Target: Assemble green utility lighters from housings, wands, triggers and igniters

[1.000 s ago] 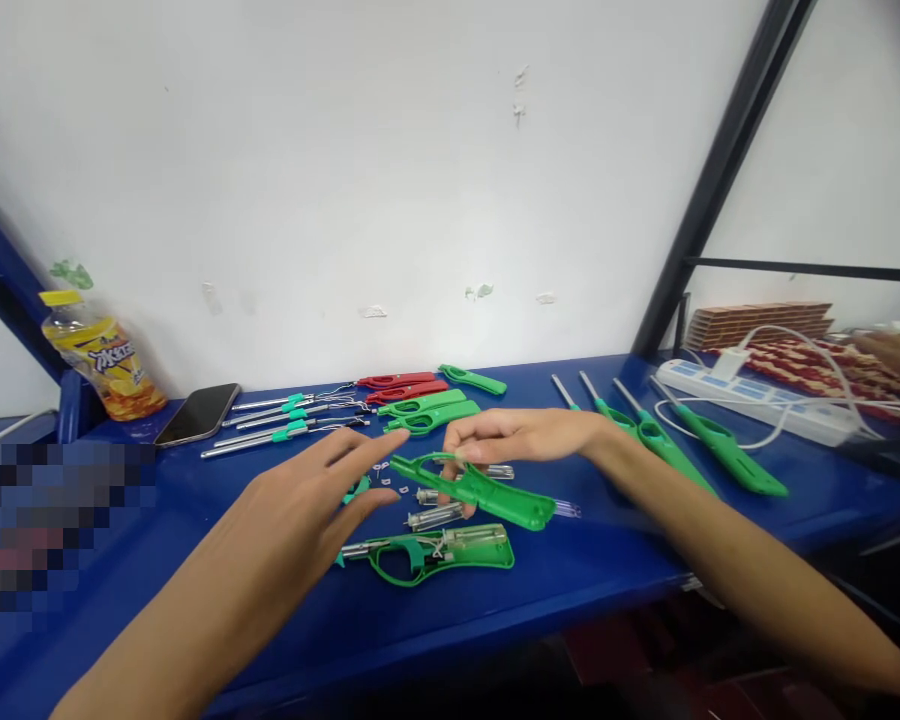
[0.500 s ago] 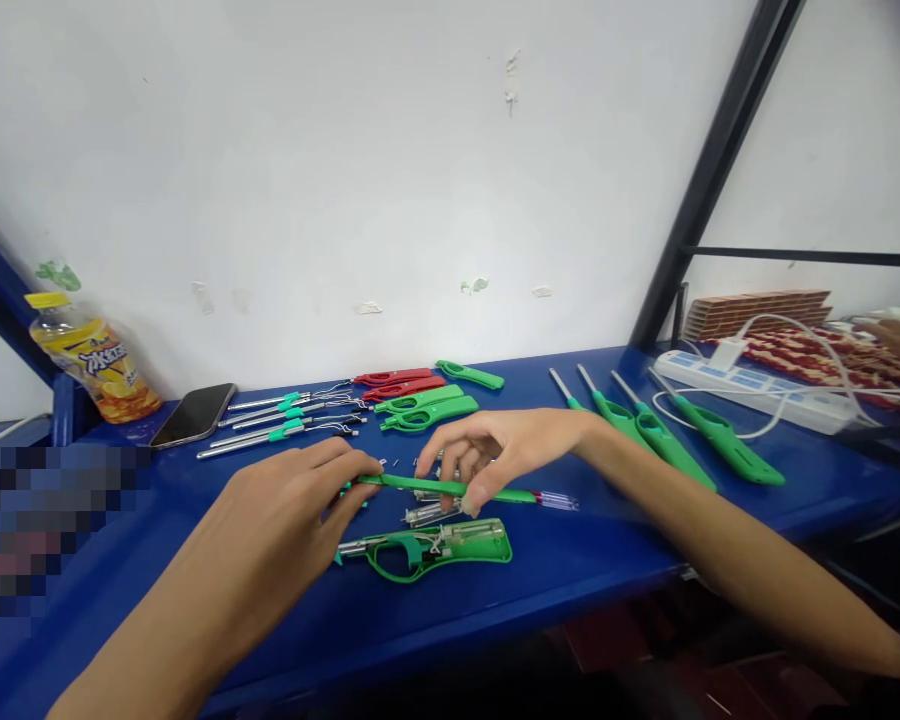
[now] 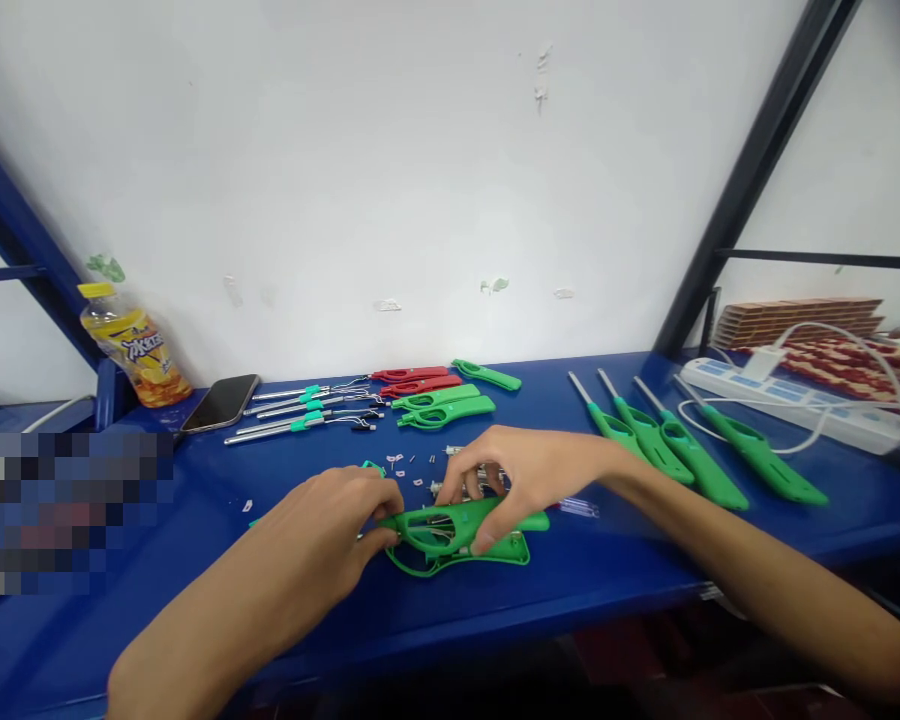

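Between my hands is a green lighter casing half, tilted just above and partly over a second green half that lies on the blue table with parts inside it. My left hand pinches the casing half at its narrow left end. My right hand grips its wider handle from above, thumb on the near side and fingers behind. Clear fuel tanks lie behind, partly hidden by my right fingers. Small white bits and tiny metal pieces are scattered beside them.
Metal lighter tubes with wires, red casing halves and green casing halves lie at the back. Several whole green lighters lie right, near a power strip. A phone and drink bottle are at left.
Both hands have lowered the casing half toward the one on the table and turned it from edge-on to showing its broad face. The camera view has shifted a little left.
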`<state>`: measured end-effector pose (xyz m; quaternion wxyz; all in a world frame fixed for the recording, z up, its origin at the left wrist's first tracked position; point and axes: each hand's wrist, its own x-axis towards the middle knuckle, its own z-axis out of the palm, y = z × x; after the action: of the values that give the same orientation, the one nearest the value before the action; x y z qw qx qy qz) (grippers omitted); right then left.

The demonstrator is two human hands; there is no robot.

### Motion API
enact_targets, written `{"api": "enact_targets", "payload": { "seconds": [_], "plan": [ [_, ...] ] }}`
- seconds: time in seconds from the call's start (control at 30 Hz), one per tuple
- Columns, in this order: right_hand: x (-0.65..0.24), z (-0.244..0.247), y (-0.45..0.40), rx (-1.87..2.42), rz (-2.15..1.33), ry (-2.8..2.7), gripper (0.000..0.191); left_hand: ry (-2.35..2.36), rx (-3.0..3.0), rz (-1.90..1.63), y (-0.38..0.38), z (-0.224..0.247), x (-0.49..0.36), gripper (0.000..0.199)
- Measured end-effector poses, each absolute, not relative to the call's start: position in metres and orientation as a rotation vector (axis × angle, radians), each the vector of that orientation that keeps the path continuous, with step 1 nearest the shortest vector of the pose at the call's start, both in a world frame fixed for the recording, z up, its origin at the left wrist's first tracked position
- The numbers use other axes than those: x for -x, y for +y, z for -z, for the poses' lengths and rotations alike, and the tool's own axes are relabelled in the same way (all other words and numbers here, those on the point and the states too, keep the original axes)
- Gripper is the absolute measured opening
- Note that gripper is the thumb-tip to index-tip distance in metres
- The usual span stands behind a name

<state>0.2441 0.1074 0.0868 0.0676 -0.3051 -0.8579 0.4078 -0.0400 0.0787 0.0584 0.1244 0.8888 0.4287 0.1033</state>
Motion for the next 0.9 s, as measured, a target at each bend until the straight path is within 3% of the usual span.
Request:
{"api": "enact_targets", "payload": {
  "seconds": [0.23, 0.9],
  "plan": [
    [-0.233, -0.073, 0.099, 0.806, -0.927, -2.642, 0.042, 1.37, -2.504, -0.204, 0.076, -0.06, 0.042, 0.017],
    [-0.223, -0.063, 0.096, 0.858, -0.768, -2.78, 0.038, 1.41, -2.441, -0.096, 0.077, -0.059, 0.039, 0.019]
  ]
}}
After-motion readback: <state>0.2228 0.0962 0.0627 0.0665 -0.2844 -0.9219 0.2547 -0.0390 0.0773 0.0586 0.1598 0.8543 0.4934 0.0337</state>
